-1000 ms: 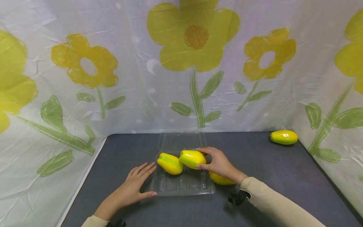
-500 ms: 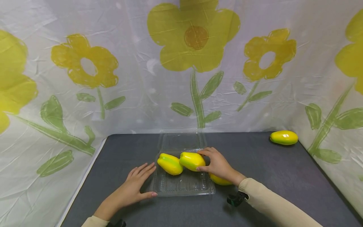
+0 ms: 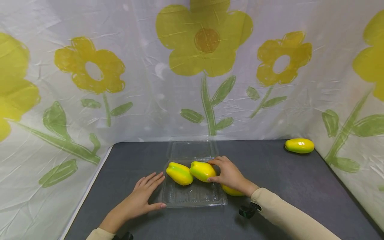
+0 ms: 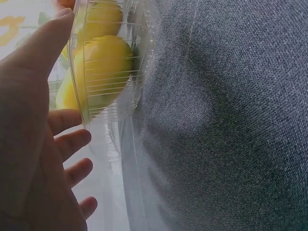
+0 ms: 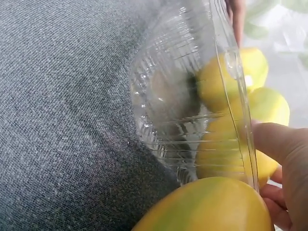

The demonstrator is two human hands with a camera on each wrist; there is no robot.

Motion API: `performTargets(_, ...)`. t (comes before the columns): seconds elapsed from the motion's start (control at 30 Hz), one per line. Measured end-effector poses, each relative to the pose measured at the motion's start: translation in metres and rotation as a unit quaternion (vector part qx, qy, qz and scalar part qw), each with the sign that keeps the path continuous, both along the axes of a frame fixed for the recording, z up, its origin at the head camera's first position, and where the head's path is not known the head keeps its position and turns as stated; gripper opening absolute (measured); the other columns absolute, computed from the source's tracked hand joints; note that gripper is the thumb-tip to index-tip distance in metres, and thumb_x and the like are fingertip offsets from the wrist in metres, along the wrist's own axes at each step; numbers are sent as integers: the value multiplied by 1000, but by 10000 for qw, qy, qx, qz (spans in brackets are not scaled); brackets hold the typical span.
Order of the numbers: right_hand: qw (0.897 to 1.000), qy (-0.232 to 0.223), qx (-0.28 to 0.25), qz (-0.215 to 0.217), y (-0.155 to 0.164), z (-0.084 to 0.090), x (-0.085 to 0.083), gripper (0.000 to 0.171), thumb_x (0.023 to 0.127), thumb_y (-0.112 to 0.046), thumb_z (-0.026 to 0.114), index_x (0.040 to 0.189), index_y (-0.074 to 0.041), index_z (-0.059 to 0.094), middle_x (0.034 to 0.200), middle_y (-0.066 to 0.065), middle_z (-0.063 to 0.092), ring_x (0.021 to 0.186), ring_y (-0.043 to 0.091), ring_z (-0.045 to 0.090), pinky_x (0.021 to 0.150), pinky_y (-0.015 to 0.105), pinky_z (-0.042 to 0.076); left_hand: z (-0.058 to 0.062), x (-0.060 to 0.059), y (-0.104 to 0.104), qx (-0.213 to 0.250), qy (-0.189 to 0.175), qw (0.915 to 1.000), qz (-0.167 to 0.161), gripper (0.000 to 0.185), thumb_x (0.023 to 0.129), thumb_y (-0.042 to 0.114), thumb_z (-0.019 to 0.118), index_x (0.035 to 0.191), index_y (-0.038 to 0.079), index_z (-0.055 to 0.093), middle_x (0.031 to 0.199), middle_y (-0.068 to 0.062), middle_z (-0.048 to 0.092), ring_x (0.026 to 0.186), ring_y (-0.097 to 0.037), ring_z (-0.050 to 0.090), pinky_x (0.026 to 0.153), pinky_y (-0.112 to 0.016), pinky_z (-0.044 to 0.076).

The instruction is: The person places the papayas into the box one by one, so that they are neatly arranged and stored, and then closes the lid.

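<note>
Tray: clr, see-through, parallel rib pattern. L fruit: yel. w/ grn streak. Ctr fruit: yel., grn patch. Low R fruit: yel.-orange, grn band. Far R fruit: yel., grn underside, wht highlights. Tabletop: dk gry, pale-flecked weave. Backdrop: off-wht, lg flower print, yel. petals, orange ctr on mid bloom, wht ctrs on smaller 2, grn stems/lvs. Sleeves: plain beige. Wristbands: blk.

Glossy smooth fruits, shiny ribbed clear-plastic container, matt woven tablecloth, creased backdrop
</note>
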State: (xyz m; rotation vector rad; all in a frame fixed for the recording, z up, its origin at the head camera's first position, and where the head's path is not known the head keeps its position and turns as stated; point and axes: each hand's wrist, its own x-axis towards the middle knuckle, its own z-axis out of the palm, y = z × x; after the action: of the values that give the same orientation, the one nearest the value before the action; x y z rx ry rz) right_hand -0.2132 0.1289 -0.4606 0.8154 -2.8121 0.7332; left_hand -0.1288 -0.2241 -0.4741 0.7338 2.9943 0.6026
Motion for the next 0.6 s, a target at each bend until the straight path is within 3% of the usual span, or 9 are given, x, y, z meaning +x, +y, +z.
performTargets(0.6,9996,166,199,147,-2,1,1,62,73,-42,86,127,-16,67,114,-1,68,98,14,53,84,37,51,0,1,1,14,-41,10000,21,95,81,62,69,155,14,34,164,-8,30,150,-41,27,113,-71,18)
